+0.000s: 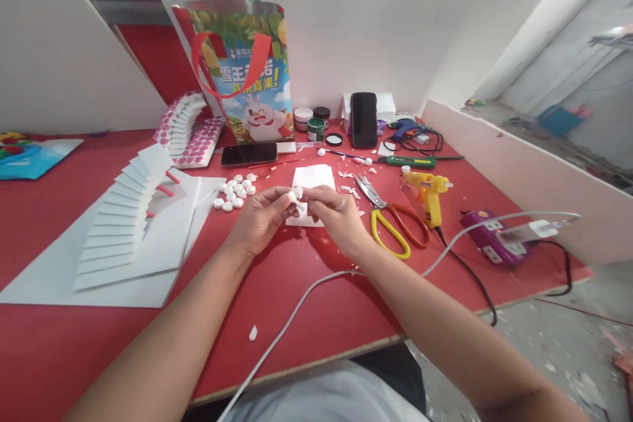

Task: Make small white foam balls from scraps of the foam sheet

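Note:
A small white rolled piece (295, 194), its exact kind unclear, is pinched between my two hands over the table's middle. My left hand (264, 216) closes thumb and fingertips around it from the left. From the right, the fingertips of my right hand (339, 212) press together at the same piece, partly covering it. Beneath them lies a folded white paper (314, 177). Left of my left hand is a cluster of several small white round pieces (236, 192). Scissors (376, 201) with one yellow and one red handle rest open to the right, among white scraps (349, 190).
Stepped white foam-board pieces (116, 221) stand at left. Behind are a printed bag (242, 79), a flat phone (248, 154), paint jars (316, 128) and an upright phone (363, 120). At right are a yellow glue gun (429, 192) and purple power strip (497, 237); a white cable (301, 306) crosses the front.

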Tool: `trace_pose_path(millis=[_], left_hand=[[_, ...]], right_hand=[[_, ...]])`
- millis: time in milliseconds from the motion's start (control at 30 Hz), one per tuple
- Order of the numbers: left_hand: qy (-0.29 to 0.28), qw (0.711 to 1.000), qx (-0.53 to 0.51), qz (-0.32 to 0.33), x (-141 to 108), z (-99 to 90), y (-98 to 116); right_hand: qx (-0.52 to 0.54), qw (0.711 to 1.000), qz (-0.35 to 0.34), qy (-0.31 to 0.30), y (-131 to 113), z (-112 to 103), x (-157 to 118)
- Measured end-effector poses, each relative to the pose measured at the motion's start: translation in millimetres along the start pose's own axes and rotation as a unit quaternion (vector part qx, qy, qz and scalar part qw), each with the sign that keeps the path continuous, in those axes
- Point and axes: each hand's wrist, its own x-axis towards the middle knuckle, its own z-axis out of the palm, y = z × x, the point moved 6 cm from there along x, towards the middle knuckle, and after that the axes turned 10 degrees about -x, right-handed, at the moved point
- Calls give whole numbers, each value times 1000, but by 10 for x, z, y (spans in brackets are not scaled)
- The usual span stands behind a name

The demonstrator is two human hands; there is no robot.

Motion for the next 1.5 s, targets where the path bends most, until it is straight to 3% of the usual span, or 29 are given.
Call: trace_pose_path(millis=[600,833,1067,1267,1500], left_hand=[[9,1000,20,-8,3,-29,-22],[6,1000,23,-10,0,-44,-34],[-4,999,42,-12,0,-34,-45],[-9,998,51,-24,-7,-20,-50],[-18,995,87,-48,-31,-13,-56]], right_hand=[[-45,997,-56,-10,-7,-1,4],[-121,983,-139,1,-90,-20,-19],[-220,951,-217,16,-160,-20,-81],[-338,896,-288,15,-240,4,-147],[-536,754,-380,-13,-328,88,-194]])
